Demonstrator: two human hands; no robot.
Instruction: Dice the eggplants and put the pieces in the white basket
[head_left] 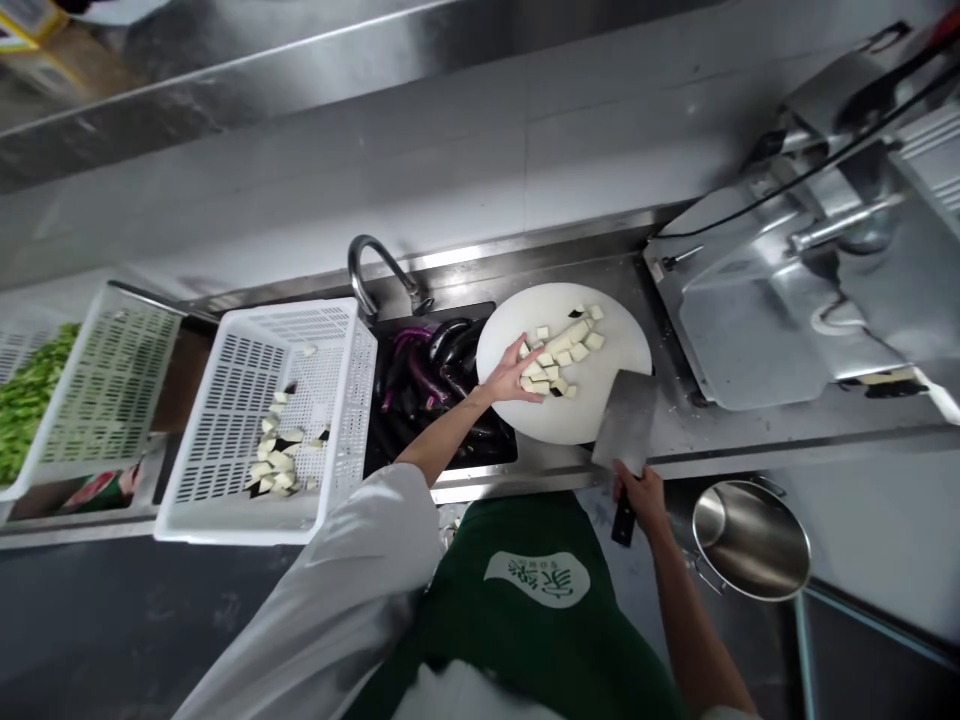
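Observation:
On the round white cutting board (517, 305) lie several pale eggplant cubes (579, 352), some with dark skin. My left hand (510, 380) rests at the left side of these cubes, fingers spread and touching them. My right hand (641, 497) is closed round the handle of a cleaver (628, 415), whose broad blade overlaps the board's lower right edge. Left of the board, whole dark purple eggplants (427, 375) fill the sink. A white plastic basket (349, 400) stands beside them with more cut eggplant (277, 465) inside.
A curved faucet (364, 270) rises behind the sink. At far left is another basket (97, 400) with chopped green vegetables (30, 400). A metal slicing machine (757, 340) occupies the counter's right side. Below the counter edge stands a steel pot (752, 540).

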